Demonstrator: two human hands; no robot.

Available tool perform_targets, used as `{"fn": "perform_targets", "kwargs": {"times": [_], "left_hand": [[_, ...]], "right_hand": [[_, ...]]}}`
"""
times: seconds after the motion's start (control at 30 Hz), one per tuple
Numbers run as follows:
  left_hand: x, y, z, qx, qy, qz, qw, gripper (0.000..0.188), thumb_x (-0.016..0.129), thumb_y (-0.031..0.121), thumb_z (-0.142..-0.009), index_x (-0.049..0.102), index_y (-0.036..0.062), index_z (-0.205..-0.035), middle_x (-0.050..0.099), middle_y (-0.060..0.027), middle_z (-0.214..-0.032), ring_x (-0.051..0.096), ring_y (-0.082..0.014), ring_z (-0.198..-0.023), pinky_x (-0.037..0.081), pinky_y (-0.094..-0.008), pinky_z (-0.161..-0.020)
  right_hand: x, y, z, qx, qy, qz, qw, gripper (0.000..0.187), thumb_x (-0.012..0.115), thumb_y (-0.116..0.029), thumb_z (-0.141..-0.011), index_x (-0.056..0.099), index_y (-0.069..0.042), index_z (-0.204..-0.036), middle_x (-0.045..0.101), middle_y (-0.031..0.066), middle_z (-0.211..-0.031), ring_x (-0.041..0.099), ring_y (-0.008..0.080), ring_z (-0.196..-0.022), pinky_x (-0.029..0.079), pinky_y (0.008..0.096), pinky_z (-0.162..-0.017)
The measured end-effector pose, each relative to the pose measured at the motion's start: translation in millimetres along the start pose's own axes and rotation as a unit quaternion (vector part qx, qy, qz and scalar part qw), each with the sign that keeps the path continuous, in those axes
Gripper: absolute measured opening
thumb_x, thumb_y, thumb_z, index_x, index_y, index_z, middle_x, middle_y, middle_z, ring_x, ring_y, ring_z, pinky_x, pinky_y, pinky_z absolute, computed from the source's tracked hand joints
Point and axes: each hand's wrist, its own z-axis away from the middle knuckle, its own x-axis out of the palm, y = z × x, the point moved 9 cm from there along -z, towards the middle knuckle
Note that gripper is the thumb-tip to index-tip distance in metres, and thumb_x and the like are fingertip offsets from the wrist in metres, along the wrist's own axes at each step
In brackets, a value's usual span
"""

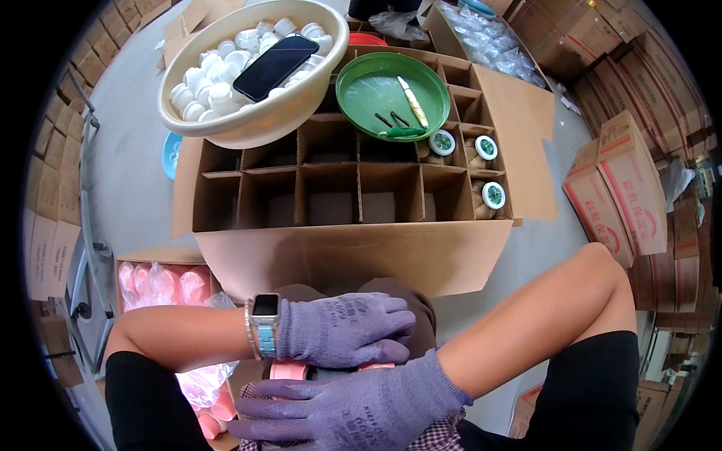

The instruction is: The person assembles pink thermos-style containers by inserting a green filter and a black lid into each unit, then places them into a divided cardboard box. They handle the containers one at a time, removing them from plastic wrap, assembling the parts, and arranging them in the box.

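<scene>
Both my hands wear purple-grey knit gloves and meet above my lap. My left hand (350,327) comes in from the left with its fingers curled and its thumb pressed beside a pink cylindrical thing with a dark middle part (289,370). Across the near side of that thing lies my right hand (338,410), its fingers wrapped over it. The gloves cover most of the pink thing, so its kind cannot be made out. A watch with a light blue band (267,331) is on my left wrist.
Ahead stands a divided carton (353,244); three lidded bottles (492,195) fill cells at its right. On it rest a cream basin (248,135) of white caps with a phone (276,68), and a green tray (361,83) holding a knife (412,101). Pink wrapped bottles (162,286) sit left; stacked boxes (617,188) stand right.
</scene>
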Motion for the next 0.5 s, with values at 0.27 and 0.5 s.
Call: {"fn": "perform_targets", "kwargs": {"times": [0.27, 0.5], "left_hand": [[-28.5, 20.0, -15.8, 0.051, 0.160, -0.111, 0.979, 0.028, 0.061, 0.033, -0.092, 0.067, 0.0057, -0.091, 0.063, -0.0175, -0.089, 0.063, -0.0382, -0.088, 0.051, -0.0474, -0.082], [-53.6, -80.7, 97.8, -0.138, 0.369, 0.294, 0.871, 0.028, 0.061, 0.032, -0.101, 0.066, 0.0044, -0.099, 0.063, -0.0003, -0.089, 0.059, -0.0108, -0.083, 0.050, -0.0276, -0.080]], "right_hand": [[12.9, 13.4, -18.2, 0.038, -0.003, 0.060, 0.997, 0.041, 0.059, -0.024, -0.094, 0.055, -0.007, -0.131, 0.049, 0.0230, -0.139, 0.052, 0.0402, -0.126, 0.042, 0.0535, -0.106], [-49.0, 35.4, 109.0, 0.288, 0.217, 0.153, 0.920, 0.039, 0.077, -0.021, -0.077, 0.064, -0.003, -0.108, 0.063, 0.0135, -0.114, 0.063, 0.0291, -0.104, 0.049, 0.0389, -0.096]]}}
